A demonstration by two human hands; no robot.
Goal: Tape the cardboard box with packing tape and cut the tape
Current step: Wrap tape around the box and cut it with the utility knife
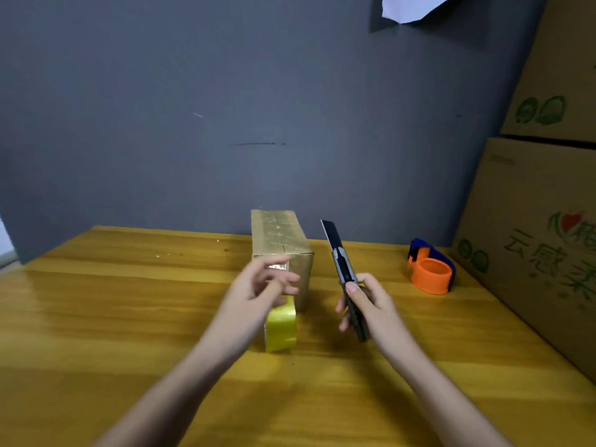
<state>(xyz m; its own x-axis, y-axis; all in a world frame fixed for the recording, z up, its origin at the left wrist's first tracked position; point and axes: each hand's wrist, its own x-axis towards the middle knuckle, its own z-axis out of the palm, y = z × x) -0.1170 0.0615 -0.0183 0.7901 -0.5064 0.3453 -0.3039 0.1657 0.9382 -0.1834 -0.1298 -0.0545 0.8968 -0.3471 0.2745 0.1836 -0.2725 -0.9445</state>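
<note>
A small cardboard box [280, 236] stands on the wooden table [113, 301], its top and near face covered in shiny tape. A roll of yellowish packing tape [281, 327] stands on edge just in front of the box. My left hand [258, 288] hovers over the roll and the box's near face, fingers spread, holding nothing. My right hand [362, 309] grips a dark utility knife [343, 275] to the right of the box. Its blade is extended and points up and away.
An orange and blue tape dispenser [431, 269] lies at the back right of the table. Large printed cardboard cartons [535, 221] are stacked along the right edge. A grey wall [225, 108] stands behind the table.
</note>
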